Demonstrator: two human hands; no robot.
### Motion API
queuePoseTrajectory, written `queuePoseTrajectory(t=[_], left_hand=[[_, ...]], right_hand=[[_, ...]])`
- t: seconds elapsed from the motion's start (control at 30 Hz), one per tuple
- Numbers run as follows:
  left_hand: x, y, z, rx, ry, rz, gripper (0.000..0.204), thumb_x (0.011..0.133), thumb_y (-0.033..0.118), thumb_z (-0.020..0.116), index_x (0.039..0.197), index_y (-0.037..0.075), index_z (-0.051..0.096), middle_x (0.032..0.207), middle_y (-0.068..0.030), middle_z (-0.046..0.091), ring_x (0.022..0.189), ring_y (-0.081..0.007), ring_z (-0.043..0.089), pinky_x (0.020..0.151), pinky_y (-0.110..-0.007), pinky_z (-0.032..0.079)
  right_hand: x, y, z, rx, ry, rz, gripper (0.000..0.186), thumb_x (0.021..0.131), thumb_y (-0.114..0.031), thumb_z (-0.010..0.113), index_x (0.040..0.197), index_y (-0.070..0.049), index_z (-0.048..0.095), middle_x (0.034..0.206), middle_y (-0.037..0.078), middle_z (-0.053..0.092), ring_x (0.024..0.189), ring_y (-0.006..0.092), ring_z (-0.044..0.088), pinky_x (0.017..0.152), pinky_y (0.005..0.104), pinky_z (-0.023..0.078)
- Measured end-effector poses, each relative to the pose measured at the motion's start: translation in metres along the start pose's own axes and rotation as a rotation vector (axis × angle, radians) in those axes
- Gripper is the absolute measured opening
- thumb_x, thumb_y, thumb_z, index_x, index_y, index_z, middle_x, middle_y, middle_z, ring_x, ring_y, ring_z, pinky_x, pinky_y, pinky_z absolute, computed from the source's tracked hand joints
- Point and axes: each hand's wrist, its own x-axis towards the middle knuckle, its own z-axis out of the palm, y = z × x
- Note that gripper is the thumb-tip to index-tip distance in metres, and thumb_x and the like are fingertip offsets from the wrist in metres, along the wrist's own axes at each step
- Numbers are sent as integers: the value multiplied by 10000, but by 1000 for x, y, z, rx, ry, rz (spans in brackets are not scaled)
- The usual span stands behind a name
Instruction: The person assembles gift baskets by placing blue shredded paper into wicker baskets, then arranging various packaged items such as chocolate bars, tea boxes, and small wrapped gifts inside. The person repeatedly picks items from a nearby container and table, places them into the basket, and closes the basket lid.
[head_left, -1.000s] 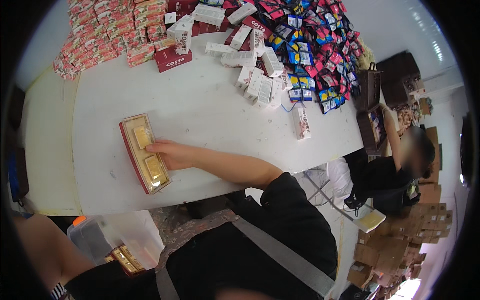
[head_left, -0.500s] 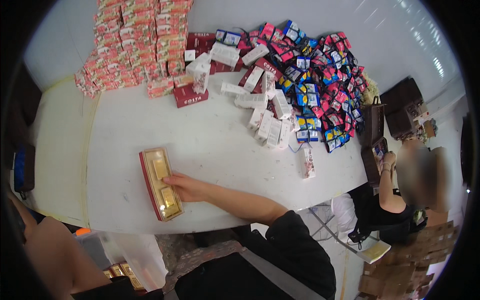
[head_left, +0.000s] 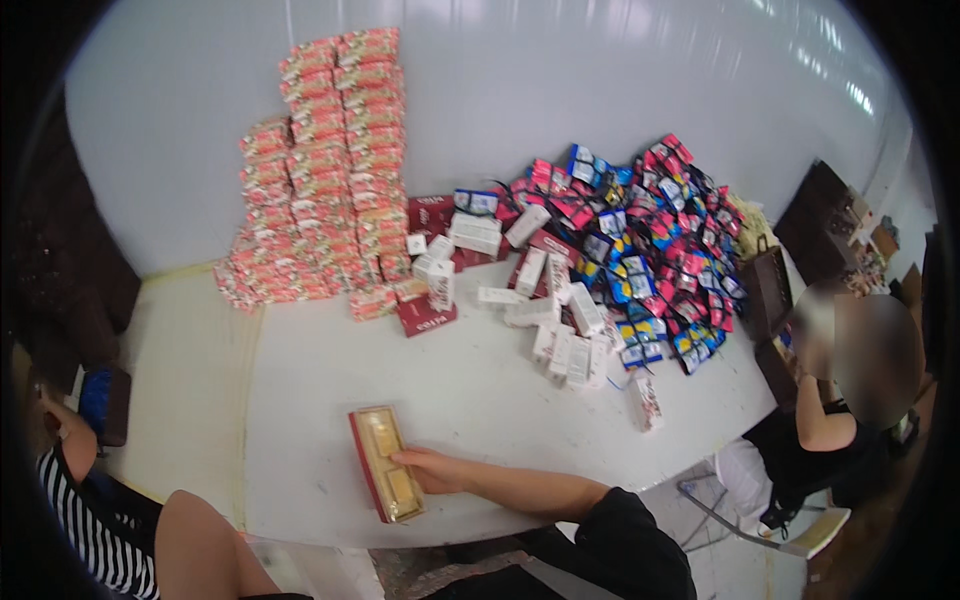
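Observation:
My right hand (head_left: 436,470) is closed around the right long side of a narrow box (head_left: 388,464) with red sides and a gold inside. Its top looks clear, and two gold blocks show within. The box is at the near part of the white table (head_left: 300,400); whether it rests on the surface or hangs just above, I cannot tell. At the lower left my bent left arm (head_left: 205,550) shows, but its hand is out of view.
Pink-red packets (head_left: 330,200) stand stacked at the back left. White cartons (head_left: 575,355) and dark red boxes (head_left: 428,316) lie mid-table, beside a heap of blue and pink packets (head_left: 650,260). One person (head_left: 800,450) sits at the right; another's striped sleeve (head_left: 95,525) is at the left.
The view has shifted, so the table and stacks appear lower and farther right. My right hand keeps its hold on the box. A striped sleeve has come into view at the left.

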Motion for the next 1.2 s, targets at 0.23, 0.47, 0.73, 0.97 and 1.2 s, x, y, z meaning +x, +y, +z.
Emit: queuePoseTrajectory(t=[0.23,0.47,0.73,0.97,1.2], left_hand=[[-4,-12,3,-13,37,-23,286,904,181,476,1102,-19,524,1135,-195,539,1041,-279,527,873,-421,460],[-19,-16,-4,11,77,-181,268,900,172,479,1077,-19,542,1107,-200,557,1016,-284,545,858,-425,471],[-33,-23,-12,17,85,-304,250,895,162,482,1049,-19,562,1076,-206,577,988,-290,566,842,-429,484],[-48,-16,-25,56,103,-391,237,891,153,484,1024,-19,579,1049,-211,594,964,-295,584,828,-432,495],[-65,-1,-38,98,129,-427,226,887,145,487,999,-19,596,1021,-217,612,940,-299,602,813,-436,506]], right_hand=[[-9,-8,-4,-11,82,-27,476,925,-371,546,1290,-84,440,1209,60,559,1110,193,546,947,373,442],[-2,2,-1,28,-28,-67,448,928,-347,554,1280,-92,447,1207,42,557,1115,170,545,946,357,450],[2,6,-2,78,-16,-104,408,926,-310,556,1254,-83,466,1184,47,562,1092,175,546,943,348,443],[15,10,-12,82,-30,-87,362,940,-292,533,1225,-74,485,1166,50,571,1087,174,549,940,346,445],[-4,0,4,53,8,-72,370,938,-301,537,1224,-71,490,1170,51,575,1093,175,548,950,348,439]])
